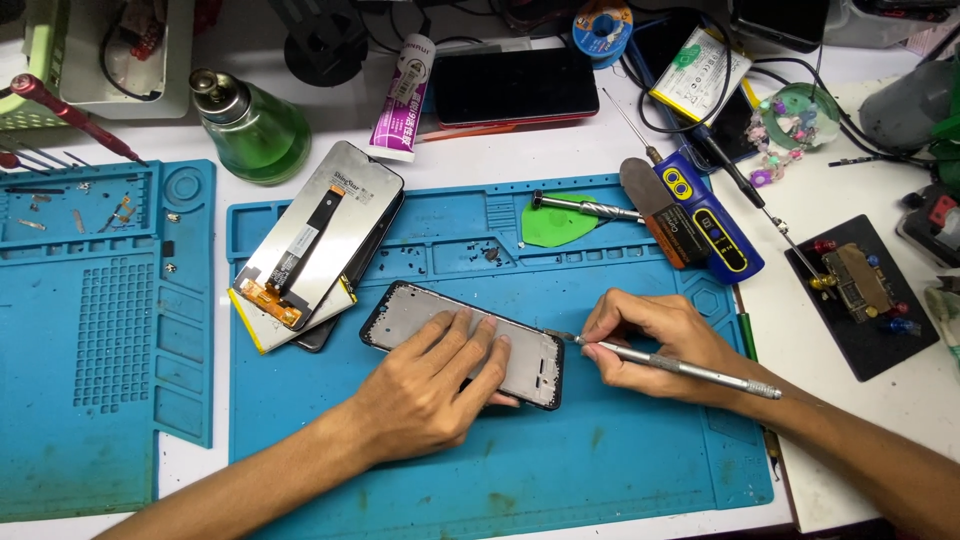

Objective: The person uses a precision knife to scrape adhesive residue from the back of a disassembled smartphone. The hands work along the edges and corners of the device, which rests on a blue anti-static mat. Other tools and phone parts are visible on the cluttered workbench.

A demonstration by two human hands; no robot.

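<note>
A white workbench (560, 150) (brightly, evenly lit) carries 2 blue work mats (620, 480), side by side.

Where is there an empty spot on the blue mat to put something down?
The front strip of the big blue silicone mat, between the two forearms, is bare. So is its right part below the right hand. The mat's back edge is crowded: the green triangular pick, the metal screwdriver, and the stacked phone screens beside the left hand.
</note>
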